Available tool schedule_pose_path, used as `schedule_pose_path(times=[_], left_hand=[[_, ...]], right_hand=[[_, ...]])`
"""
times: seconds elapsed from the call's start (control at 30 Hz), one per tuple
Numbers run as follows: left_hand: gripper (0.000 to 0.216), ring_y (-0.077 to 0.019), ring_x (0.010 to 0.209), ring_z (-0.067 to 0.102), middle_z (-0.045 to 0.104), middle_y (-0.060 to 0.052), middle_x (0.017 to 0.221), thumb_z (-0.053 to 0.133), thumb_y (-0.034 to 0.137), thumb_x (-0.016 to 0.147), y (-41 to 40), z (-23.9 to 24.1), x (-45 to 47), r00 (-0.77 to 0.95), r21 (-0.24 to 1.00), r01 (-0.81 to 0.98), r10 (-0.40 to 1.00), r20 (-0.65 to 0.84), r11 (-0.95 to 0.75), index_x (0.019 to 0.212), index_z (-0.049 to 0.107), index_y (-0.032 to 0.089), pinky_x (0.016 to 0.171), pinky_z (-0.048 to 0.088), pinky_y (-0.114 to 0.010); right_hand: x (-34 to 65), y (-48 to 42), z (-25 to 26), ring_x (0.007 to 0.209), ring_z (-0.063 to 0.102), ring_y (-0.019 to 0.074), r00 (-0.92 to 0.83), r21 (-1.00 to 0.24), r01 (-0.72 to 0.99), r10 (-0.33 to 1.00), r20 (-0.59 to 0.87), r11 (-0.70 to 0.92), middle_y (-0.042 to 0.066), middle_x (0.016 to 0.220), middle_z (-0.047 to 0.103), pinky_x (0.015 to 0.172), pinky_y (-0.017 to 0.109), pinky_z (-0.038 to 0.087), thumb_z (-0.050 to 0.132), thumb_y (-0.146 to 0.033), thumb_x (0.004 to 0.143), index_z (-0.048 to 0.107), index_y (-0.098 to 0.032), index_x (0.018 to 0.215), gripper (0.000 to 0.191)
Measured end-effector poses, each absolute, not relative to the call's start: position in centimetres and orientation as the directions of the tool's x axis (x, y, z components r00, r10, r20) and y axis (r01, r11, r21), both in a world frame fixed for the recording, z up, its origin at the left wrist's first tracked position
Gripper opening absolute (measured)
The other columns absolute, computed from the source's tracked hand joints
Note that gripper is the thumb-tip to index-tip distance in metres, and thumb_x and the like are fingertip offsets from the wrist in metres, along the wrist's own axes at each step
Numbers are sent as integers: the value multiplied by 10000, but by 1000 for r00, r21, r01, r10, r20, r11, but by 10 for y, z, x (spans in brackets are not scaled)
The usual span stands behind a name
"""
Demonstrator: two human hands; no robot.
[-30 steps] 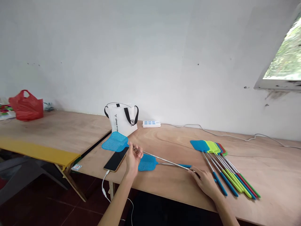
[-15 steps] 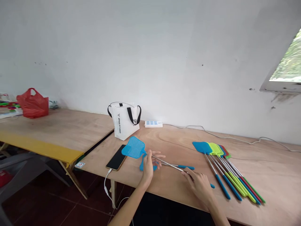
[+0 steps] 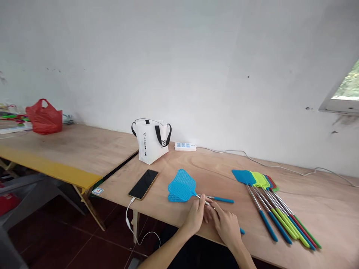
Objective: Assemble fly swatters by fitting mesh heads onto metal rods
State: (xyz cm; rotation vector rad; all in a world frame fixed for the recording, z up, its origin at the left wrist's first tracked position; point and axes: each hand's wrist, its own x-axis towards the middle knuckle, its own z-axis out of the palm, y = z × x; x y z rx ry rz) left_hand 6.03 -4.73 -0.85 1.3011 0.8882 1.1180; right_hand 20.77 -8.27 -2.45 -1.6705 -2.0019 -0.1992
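Observation:
My left hand (image 3: 197, 216) pinches the metal shaft of a blue fly swatter (image 3: 183, 184) just behind its mesh head, which is lifted a little over the wooden table (image 3: 196, 168). My right hand (image 3: 226, 224) is closed round the same swatter's blue handle, whose tip pokes out at its right. The two hands nearly touch. A second blue swatter (image 3: 221, 200) lies on the table under the first, mostly hidden by it.
A row of several blue, green and red swatters (image 3: 269, 203) lies to the right. A phone (image 3: 143, 184) on a white cable, a white tote bag (image 3: 151, 141) and a power strip (image 3: 185, 146) sit behind. A red plastic bag (image 3: 45, 116) is on the left table.
The swatter's shaft has shortened: my left hand slid right along with the mesh head towards my right hand. The view also shifted left.

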Motion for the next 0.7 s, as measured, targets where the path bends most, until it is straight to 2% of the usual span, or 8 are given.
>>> schedule_pose_path(times=[0.1,0.2,0.3,0.43,0.7], left_hand=[[669,-199,649,662,715,-80,789,397,748,935,-45,-11,61,269,990,-113,957,110,-83,952,720,162,534,510,-280],[678,-176,560,626,673,-54,705,399,750,928,-42,-12,63,290,988,-150,954,80,-37,950,702,144,474,484,-264],[627,-152,516,589,607,-15,638,468,734,907,-41,-12,63,303,985,-175,950,70,-17,913,677,142,445,462,-242],[505,-126,522,560,547,30,642,593,668,875,-41,-13,62,358,981,-190,928,105,-37,934,628,168,437,436,-207],[488,-133,520,559,549,28,635,577,657,895,-40,-16,61,356,983,-170,927,119,-61,953,624,175,446,437,-213]], right_hand=[[206,-84,-21,564,694,205,-105,-187,958,872,478,218,36,707,758,509,258,345,255,-401,1061,685,-270,1228,479],[204,-85,-17,563,695,199,-117,-186,956,876,467,227,26,696,752,504,256,332,247,-405,1069,685,-269,1207,479],[204,-85,-15,567,696,191,-132,-185,953,878,460,240,25,703,755,506,254,330,253,-392,1067,672,-266,1219,463],[204,-84,-15,588,699,188,-148,-195,946,882,448,258,29,780,777,514,253,334,258,-387,1065,644,-272,1261,448],[202,-84,-12,592,698,174,-156,-180,951,893,423,251,22,780,776,509,252,294,244,-383,1071,663,-277,1166,443]])
